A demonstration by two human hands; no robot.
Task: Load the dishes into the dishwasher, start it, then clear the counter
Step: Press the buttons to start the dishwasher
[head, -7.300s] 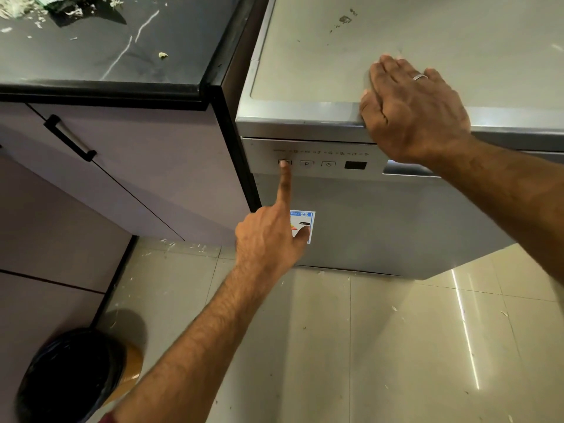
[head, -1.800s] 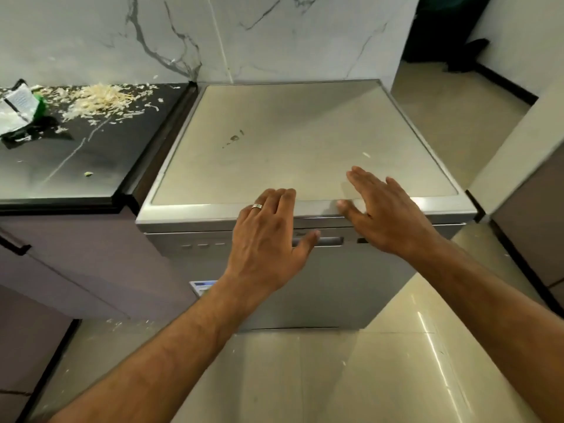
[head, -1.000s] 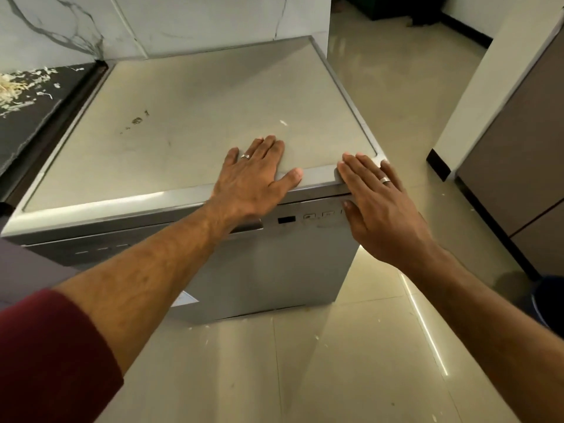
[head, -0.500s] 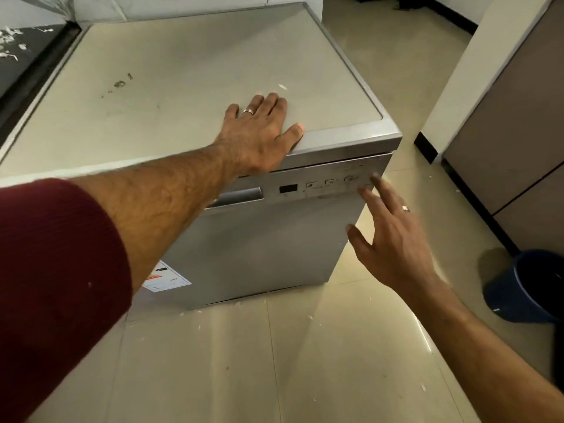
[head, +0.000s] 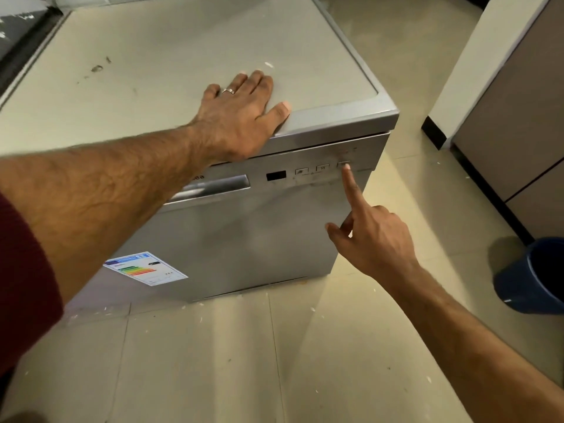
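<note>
A silver dishwasher (head: 244, 230) stands on the tiled floor with its door closed. My left hand (head: 241, 117) lies flat on its top near the front edge, fingers spread. Lower right, my right hand (head: 375, 236) points up, index finger straight, its tip on the rightmost button (head: 341, 162) of the control panel; the other fingers are curled. Left of that button are two more buttons and a dark display (head: 276, 175), then the recessed door handle (head: 219, 186). No dishes are in view.
A blue bucket (head: 531, 276) stands on the floor at the right, below a brown cabinet (head: 518, 117). The black counter's edge (head: 18, 25) shows at the top left. An energy label (head: 145, 268) is stuck low on the door. Small scraps dot the floor.
My right hand left the dishwasher's top edge, dropped in front of the panel and now touches the rightmost button with one finger. The left hand stayed flat on top. The view swung right.
</note>
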